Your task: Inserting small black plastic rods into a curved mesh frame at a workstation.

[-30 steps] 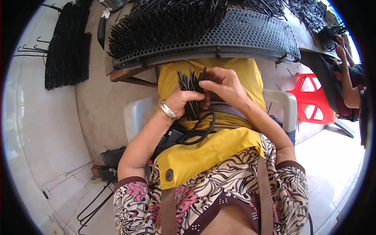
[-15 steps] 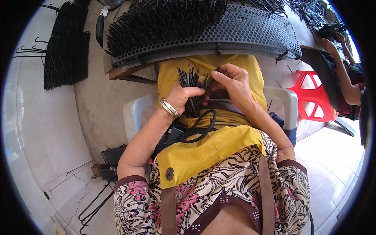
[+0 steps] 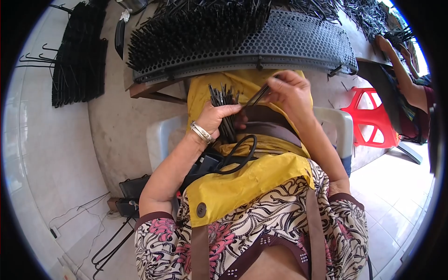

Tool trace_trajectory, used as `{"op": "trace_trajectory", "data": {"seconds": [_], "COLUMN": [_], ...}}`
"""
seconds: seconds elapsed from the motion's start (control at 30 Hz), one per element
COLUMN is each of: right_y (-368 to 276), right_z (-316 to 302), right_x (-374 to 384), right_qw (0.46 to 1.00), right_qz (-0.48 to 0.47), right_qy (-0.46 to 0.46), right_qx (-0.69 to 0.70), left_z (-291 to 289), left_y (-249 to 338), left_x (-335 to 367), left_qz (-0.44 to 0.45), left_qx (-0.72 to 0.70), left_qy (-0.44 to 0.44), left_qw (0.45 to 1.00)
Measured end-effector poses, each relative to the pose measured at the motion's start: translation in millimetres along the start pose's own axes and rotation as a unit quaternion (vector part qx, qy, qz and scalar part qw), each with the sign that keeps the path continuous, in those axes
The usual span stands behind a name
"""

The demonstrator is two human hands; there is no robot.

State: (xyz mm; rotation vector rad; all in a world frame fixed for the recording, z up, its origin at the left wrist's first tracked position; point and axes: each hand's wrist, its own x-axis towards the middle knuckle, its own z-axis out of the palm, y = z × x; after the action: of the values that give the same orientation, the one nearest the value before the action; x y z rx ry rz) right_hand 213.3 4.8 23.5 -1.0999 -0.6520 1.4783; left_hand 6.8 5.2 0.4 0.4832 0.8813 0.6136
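My left hand (image 3: pixel 211 119) is wrapped round a bundle of thin black sticks (image 3: pixel 223 97), its thumb lying across them. Between the fingers of my right hand (image 3: pixel 291 90) are a few thin black sticks (image 3: pixel 257 97), slanting down toward the left thumb; their exact count is blurred. Both hands are over my lap, above the yellow apron (image 3: pixel 212 84). Just beyond them, a grey perforated board (image 3: pixel 310 42) is fixed on a table, with many similar sticks (image 3: pixel 196 35) standing upright in its holes on the left and middle.
Loose black sticks (image 3: pixel 317 8) are piled behind the board. At the right are a red plastic stool (image 3: pixel 368 119) and another person's arm (image 3: pixel 408 79). Black bristly strips (image 3: pixel 77 70) stand at the left. A black cable (image 3: pixel 249 151) loops on my lap.
My right hand has moved slightly up and right, drawing a few sticks away from the bundle. The left hand stays nearly in place. The other person's hands have shifted farther away.
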Motion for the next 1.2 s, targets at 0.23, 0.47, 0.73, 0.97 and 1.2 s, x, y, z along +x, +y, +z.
{"op": "trace_trajectory", "data": {"seconds": [0.23, 0.47, 0.73, 0.97, 1.2], "right_y": [-64.9, -70.3, -80.5, -72.2, -79.6], "right_z": [-19.5, -11.2, -10.1, -5.1, 12.1], "right_x": [52.0, 89.1, 100.8, 112.2, 105.1], "right_qw": [0.959, 0.910, 0.890, 0.957, 0.882], "right_qz": [-0.265, -0.372, -0.356, -0.228, -0.318], "right_qy": [0.066, 0.044, -0.023, 0.057, 0.014], "right_qx": [-0.070, -0.179, -0.282, -0.171, -0.347], "left_z": [-7.3, -7.6, -6.7, -6.3, -8.8], "left_y": [-2.1, 1.2, 0.8, 0.3, -1.2], "left_x": [3.7, 2.5, 1.7, 2.5, 3.5], "left_qz": [-0.003, -0.011, -0.014, -0.026, -0.033], "left_qx": [0.003, -0.057, -0.056, -0.065, -0.068], "left_qy": [0.003, -0.004, -0.001, -0.007, -0.029], "left_qw": [1.000, 0.998, 0.998, 0.998, 0.997]}}
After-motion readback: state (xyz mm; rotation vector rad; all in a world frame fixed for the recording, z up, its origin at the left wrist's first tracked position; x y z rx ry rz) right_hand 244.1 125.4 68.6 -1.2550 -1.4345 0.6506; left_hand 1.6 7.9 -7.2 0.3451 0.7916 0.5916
